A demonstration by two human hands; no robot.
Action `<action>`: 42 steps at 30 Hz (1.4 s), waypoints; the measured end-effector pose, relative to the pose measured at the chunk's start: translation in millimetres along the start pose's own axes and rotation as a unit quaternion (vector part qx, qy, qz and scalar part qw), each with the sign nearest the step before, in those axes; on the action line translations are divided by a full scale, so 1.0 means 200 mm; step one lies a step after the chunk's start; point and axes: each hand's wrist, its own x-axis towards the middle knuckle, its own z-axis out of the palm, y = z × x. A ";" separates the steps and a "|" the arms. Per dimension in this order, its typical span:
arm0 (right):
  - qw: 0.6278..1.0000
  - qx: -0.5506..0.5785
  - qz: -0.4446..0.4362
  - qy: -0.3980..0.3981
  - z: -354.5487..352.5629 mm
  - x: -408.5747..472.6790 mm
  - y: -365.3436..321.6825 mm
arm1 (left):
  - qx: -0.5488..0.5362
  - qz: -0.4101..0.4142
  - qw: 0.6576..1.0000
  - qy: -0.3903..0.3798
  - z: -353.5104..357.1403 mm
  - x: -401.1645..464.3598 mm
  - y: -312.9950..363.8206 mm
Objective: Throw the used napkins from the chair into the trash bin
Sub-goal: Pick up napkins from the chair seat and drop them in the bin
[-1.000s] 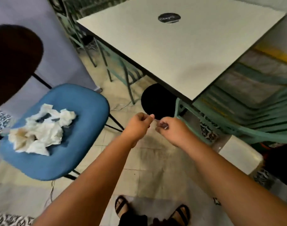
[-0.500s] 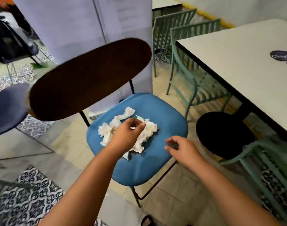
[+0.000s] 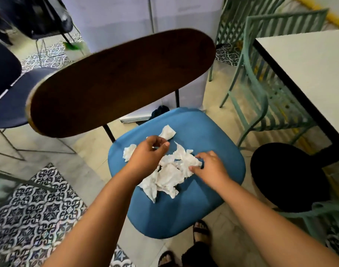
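White crumpled paper napkins lie in a loose heap on the padded blue seat of a chair with a dark brown oval wooden backrest; one small piece sits apart at the heap's far edge, toward the backrest. Left hand: over the heap's left part, grip narrow, fingers curled with thumb and fingertips close together; whether paper is pinched between them cannot be told. Right hand: at the heap's right edge, grip closing on the napkins, thumb and fingertips touching the paper. Right of the blue chair: a round black bin-like opening, a pale green slatted metal chair and a white desk with a black edge. Left of it: patterned floor tiles and a dark navy chair.
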 end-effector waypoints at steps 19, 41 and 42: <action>0.974 0.224 -0.013 -0.039 -0.28 0.35 0.18 | 0.404 -0.011 0.914 -0.022 0.20 0.62 -0.07; 0.969 0.240 -0.015 -0.064 -0.34 0.44 0.16 | 0.026 -0.058 0.994 0.086 0.24 0.65 0.08; 0.968 0.243 -0.017 -0.058 -0.35 0.43 0.15 | -0.013 -0.057 0.994 0.088 0.22 0.63 0.09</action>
